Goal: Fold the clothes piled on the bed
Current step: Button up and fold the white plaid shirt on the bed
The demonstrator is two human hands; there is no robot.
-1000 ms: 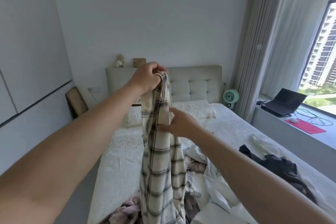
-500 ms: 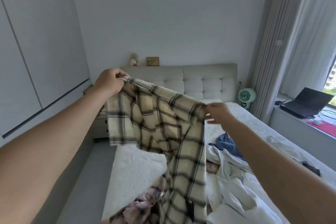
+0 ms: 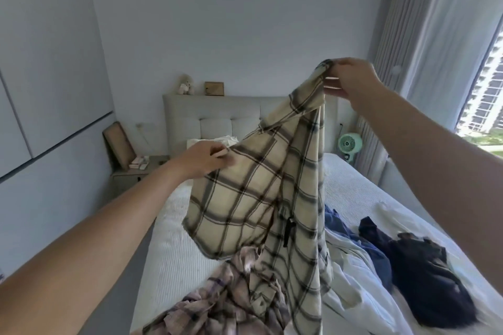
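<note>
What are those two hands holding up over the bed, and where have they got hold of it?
A cream plaid shirt. The right hand pinches its top end, raised high; the left hand grips an edge lower down, on the shirt's left side.

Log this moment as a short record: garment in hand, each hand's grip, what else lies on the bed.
garment: cream plaid shirt, held up over the bed, unfolded
right hand: pinches the shirt's top edge, raised high
left hand: grips the shirt's edge, lower
still on bed: pink plaid garment, white garment, blue garment, dark garment
</note>
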